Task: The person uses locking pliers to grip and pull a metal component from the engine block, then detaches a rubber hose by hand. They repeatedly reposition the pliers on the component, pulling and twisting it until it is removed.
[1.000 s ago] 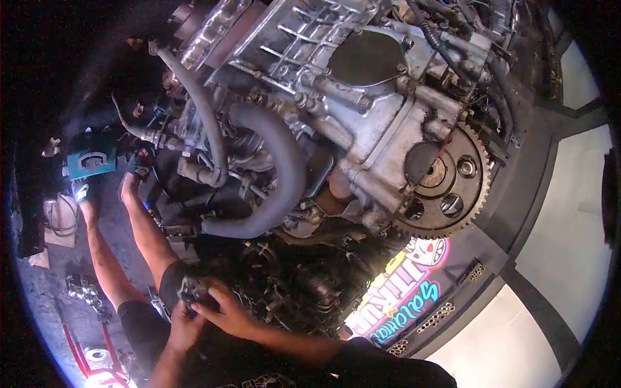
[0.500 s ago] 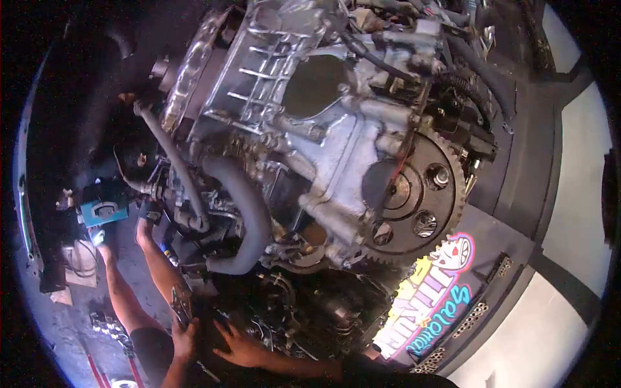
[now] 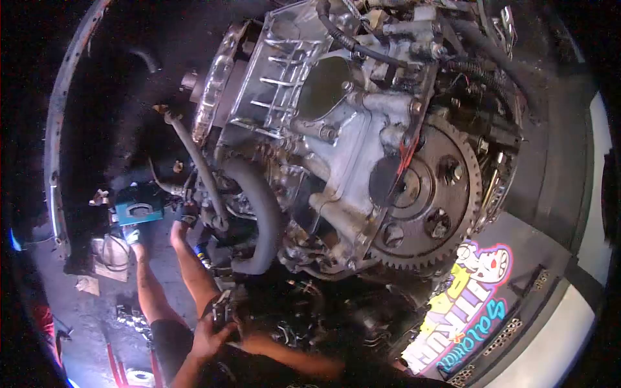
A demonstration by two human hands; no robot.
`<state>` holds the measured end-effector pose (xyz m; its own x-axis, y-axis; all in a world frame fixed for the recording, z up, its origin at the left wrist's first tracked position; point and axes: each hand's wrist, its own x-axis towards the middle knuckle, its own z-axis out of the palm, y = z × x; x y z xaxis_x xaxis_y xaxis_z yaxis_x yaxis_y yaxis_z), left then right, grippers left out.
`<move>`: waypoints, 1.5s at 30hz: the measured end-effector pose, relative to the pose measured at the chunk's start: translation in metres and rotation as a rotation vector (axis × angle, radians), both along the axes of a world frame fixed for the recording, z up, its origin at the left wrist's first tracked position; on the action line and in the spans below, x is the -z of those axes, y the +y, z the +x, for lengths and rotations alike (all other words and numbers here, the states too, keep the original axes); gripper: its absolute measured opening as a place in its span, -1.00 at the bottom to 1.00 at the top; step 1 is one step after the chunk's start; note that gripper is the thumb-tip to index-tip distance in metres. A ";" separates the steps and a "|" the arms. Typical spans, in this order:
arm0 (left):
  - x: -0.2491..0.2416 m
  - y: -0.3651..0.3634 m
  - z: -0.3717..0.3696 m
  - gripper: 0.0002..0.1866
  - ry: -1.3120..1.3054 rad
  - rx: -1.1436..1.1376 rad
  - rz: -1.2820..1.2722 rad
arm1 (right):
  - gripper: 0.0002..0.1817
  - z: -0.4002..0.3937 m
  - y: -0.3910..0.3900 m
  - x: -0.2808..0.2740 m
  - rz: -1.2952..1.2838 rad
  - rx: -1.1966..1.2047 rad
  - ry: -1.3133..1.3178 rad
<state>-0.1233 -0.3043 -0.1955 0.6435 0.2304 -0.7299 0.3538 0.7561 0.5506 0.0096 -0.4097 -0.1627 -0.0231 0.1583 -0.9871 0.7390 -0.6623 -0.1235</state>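
Observation:
My left hand [image 3: 210,335] is closed around a small metallic part [image 3: 223,309] whose exact kind I cannot make out. Its shiny, jaw-like end sticks up above the fingers. My right hand [image 3: 255,341] comes in from the right, right beside the left thumb, with its fingers drawn in. What those fingers grip, if anything, is hidden in the dark. Above both hands hangs a large, greasy engine [image 3: 349,155] with a thick grey hose [image 3: 265,213] curving down its side and a toothed flywheel [image 3: 462,187] at its right.
Two legs stretch across the floor [image 3: 84,330] at left, near a teal box [image 3: 139,210]. A piece of cardboard [image 3: 110,258], red bars [image 3: 116,365] and scattered small metal pieces [image 3: 132,318] lie around. A panel with bright painted lettering [image 3: 456,310] stands at lower right.
The view has shifted, so the engine sits further right. My right hand, fingers spread before, has come against my left hand with its fingers drawn in. The metallic part stays in my left hand.

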 end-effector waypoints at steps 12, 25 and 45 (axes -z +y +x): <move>-0.114 0.201 0.057 -0.73 -0.356 0.200 0.471 | -0.54 -0.004 0.137 -0.072 1.006 1.553 0.324; -0.159 0.276 0.106 -0.66 -0.252 0.733 0.598 | -0.57 -0.021 0.179 -0.081 1.241 1.745 0.034; -0.157 0.257 0.099 -0.61 -0.346 0.571 0.519 | -0.58 -0.033 0.216 -0.096 1.271 2.084 -0.134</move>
<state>-0.0243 -0.0474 -0.0382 0.9307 0.0541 -0.3619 0.3524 0.1338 0.9262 -0.0238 -0.1937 -0.0666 0.8930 0.1408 -0.4275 -0.4419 0.0938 -0.8921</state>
